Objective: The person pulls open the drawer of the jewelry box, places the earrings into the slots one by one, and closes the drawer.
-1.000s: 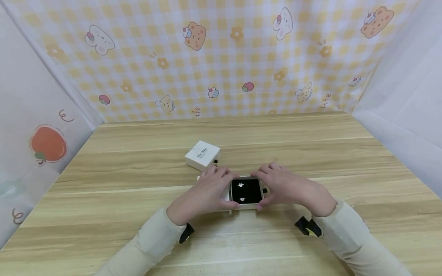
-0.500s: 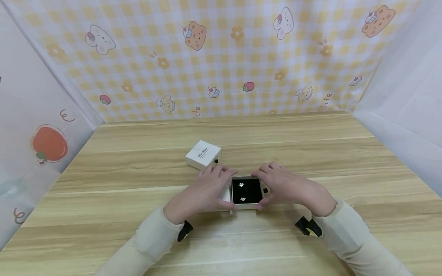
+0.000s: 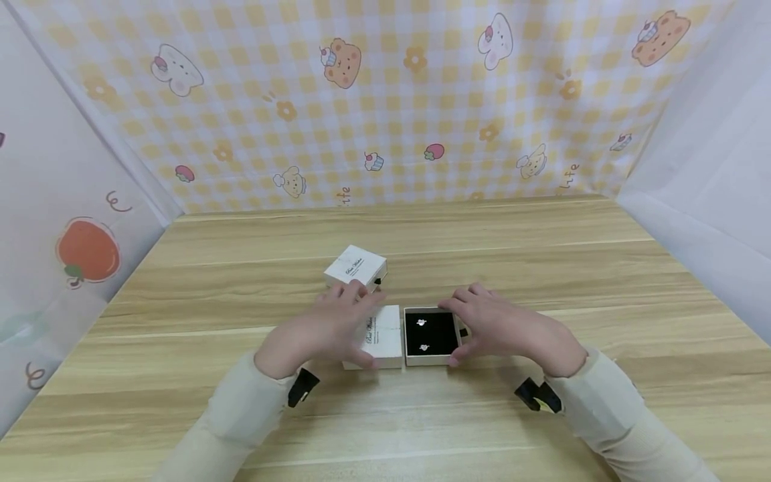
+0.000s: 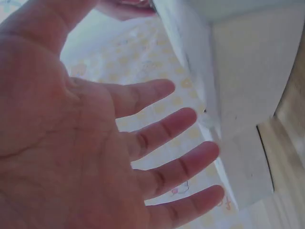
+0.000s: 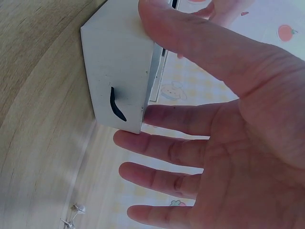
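Note:
A white jewelry box drawer (image 3: pixel 427 361) lies on the table with a black insert (image 3: pixel 442 335). Two small silvery pieces, apparently earrings (image 3: pixel 421 323), sit in the insert. My right hand (image 3: pixel 502 328) holds the drawer at its right end, thumb on the near side and index finger on the far side. A black ribbon tab (image 5: pixel 116 106) shows on the drawer's end wall in the right wrist view. Just left of the drawer lies the white box sleeve (image 3: pixel 388 328), printed with dark lettering. My left hand (image 3: pixel 316 331) hovers around the sleeve's left part, fingers spread; whether it touches is unclear.
Behind the left hand stands a second white box (image 3: pixel 355 263) with lettering and a black tab. The wooden table (image 3: pixel 512 254) ends at a yellow checked cloth (image 3: pixel 385 100). Tiny whitish things (image 5: pixel 76 210) show low in the right wrist view, kind unclear.
My left hand has slid left from the seam between sleeve and drawer, uncovering most of the sleeve. The right hand and the drawer have stayed put.

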`<control>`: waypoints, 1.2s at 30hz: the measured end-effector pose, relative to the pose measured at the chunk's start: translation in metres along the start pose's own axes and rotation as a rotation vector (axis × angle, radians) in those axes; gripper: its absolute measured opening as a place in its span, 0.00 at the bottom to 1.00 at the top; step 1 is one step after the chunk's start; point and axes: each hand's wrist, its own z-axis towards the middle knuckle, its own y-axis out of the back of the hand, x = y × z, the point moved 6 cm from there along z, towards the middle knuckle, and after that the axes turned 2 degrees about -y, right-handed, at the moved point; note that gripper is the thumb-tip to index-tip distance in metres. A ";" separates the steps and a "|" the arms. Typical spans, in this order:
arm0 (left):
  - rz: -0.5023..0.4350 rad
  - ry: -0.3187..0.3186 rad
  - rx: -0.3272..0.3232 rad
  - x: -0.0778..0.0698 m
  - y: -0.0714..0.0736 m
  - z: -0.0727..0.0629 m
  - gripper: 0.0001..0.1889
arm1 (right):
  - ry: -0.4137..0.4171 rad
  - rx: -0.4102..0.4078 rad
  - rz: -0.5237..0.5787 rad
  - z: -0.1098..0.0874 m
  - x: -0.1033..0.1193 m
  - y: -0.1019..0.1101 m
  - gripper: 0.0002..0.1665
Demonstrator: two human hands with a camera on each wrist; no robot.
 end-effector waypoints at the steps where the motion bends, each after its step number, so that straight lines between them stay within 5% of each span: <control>1: 0.008 0.000 0.004 0.002 0.001 -0.001 0.51 | -0.002 0.002 0.002 0.000 0.000 0.000 0.49; 11: -0.009 0.047 0.062 0.009 0.002 -0.005 0.48 | 0.002 0.011 0.017 0.001 0.000 0.000 0.49; 36: -0.058 0.040 0.056 0.011 -0.001 -0.001 0.46 | 0.088 -0.015 0.114 0.004 -0.005 -0.003 0.45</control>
